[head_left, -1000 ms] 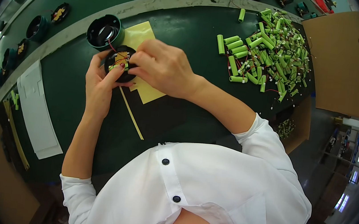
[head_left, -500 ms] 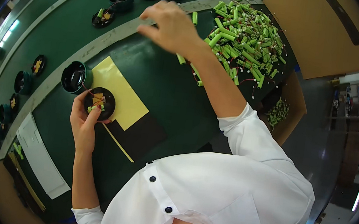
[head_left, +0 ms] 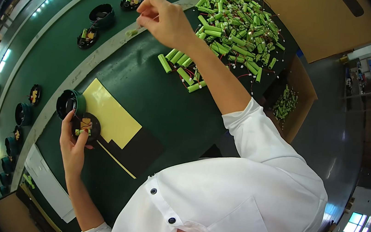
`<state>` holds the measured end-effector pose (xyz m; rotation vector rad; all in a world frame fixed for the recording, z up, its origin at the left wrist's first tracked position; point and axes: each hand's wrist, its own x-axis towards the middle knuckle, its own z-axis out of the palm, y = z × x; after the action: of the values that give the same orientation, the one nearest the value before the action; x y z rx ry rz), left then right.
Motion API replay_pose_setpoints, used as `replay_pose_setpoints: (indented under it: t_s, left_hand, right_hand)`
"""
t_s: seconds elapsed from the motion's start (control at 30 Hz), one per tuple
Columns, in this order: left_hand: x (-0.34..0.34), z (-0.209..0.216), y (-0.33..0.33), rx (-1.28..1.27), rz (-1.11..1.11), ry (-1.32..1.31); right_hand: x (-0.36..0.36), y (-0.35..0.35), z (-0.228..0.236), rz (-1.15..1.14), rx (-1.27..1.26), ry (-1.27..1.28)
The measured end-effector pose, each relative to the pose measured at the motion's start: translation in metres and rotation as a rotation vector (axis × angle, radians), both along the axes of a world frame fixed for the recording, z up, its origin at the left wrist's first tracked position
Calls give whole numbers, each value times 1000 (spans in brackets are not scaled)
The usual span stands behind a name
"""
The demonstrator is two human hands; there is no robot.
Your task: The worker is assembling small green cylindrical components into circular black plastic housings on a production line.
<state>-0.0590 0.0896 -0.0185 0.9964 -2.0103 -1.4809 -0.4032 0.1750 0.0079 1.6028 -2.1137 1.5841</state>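
Fingers (head_left: 81,139) of the left hand (head_left: 71,154) partly hide the black disc (head_left: 95,126).

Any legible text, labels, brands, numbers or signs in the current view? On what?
None readable.
Green battery cells: too small to read any print.
Black round cover in left hand: too small.
Yellow sheet: no lettering visible.
Distant shelves: too small.

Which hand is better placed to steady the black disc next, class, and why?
Probably the left hand: it grips the black disc. The right hand is well away, with a blurred green cell apparently hanging below.
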Motion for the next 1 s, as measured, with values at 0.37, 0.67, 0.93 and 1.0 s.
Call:
replay_pose_setpoints:
  t_s: [0.37, 0.67, 0.93, 1.0]
  left_hand:
    - [-16, 38, -118, -241, -235, -386]
    - [-65, 46, -193, -391, -348, -669]
    - [-39, 19, -236, -464, -295, -375]
    - [-18, 28, -233, -607, -82, -247]
  right_hand:
    - [65, 19, -39, 659, 293, -612]
    - [74, 15, -53, 703, 442, -749]
    - [69, 15, -54, 655, 452, -813]
    - [69, 15, -51, 665, 459, -821]
